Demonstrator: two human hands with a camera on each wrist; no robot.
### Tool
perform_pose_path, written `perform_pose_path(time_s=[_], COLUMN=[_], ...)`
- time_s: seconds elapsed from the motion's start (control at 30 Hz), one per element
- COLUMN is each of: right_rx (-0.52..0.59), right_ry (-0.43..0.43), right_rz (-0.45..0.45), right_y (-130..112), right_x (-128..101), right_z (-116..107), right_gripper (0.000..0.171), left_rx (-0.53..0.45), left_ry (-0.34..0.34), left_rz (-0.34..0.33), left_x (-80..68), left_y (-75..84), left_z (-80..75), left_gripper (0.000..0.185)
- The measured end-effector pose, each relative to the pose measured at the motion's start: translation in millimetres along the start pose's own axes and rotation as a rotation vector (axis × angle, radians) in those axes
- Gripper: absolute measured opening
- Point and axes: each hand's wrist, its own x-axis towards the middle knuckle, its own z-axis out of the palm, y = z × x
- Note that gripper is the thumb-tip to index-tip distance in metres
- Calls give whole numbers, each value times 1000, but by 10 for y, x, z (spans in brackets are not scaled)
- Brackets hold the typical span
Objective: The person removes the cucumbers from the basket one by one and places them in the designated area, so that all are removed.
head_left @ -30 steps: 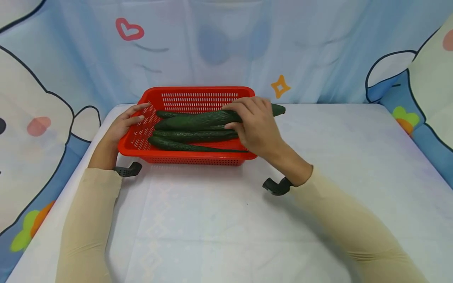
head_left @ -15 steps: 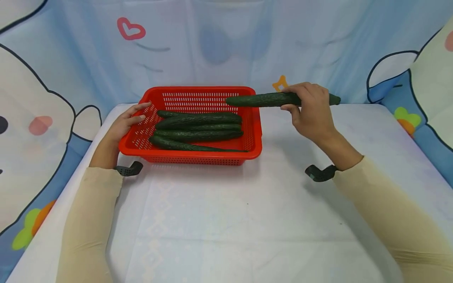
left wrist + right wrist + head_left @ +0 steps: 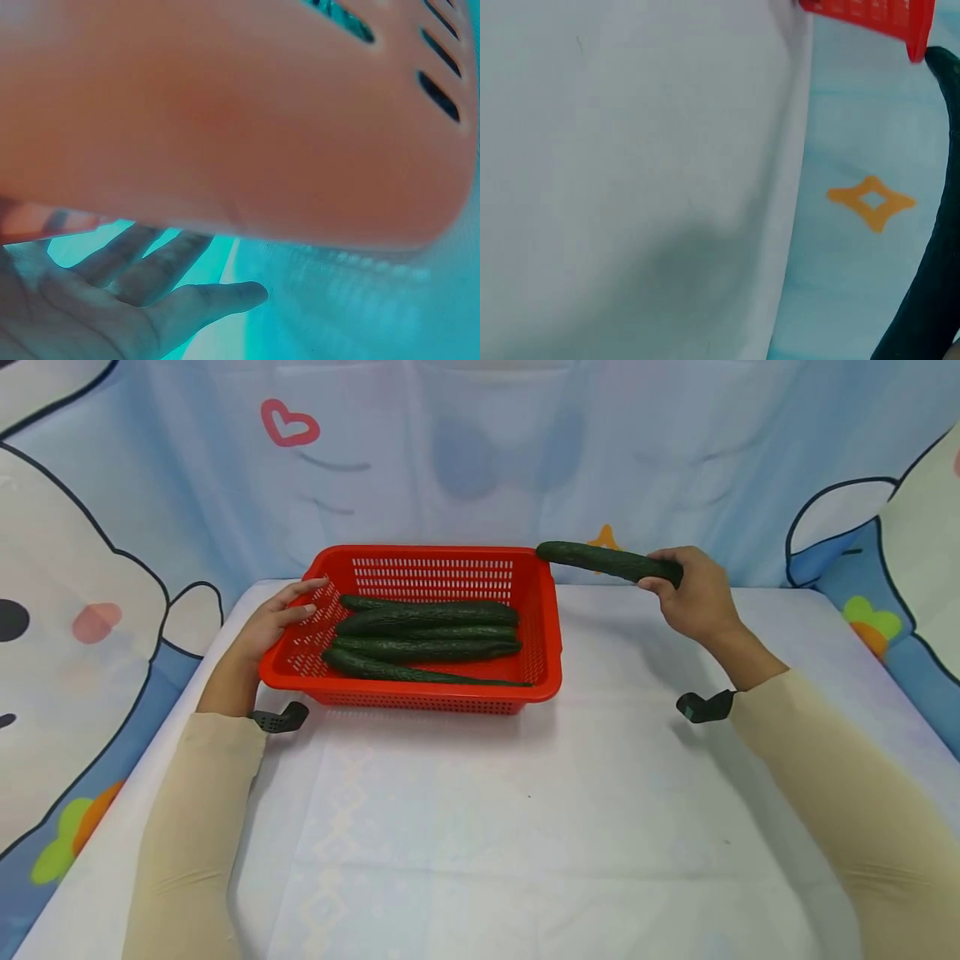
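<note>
Grips one cucumber [image 3: 600,560] near its right end in the right hand [image 3: 699,597], holds it raised off the surface [image 3: 465,827], right of the red basket [image 3: 420,690] of other cucumbers [image 3: 427,650], rests straight-fingered left hand [image 3: 268,622] on the basket's left rim.

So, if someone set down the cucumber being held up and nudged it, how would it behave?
The held cucumber is probably stiff: the right grip has it near one end, yet the far end shows no sag. Its long, rounded body suggests it would roll sideways, though the slight curve might cut that short.
</note>
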Motion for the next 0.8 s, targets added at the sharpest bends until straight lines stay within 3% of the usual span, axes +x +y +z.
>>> perform_pose_path(time_s=[0.3,0.47,0.8], right_rx=[-24,-30,-151], right_ry=[-112,-153,-244], right_rz=[81,121,125], right_y=[188,292,579], right_x=[161,167,150], right_z=[-26,-40,69], right_gripper=[55,56,54], left_rx=[-70,-52,-24], left_ry=[-26,-18,-3], left_rz=[10,-3,-5], left_x=[15,23,0], left_y=[-19,-14,-1], left_z=[-8,15,14], left_gripper=[44,43,44])
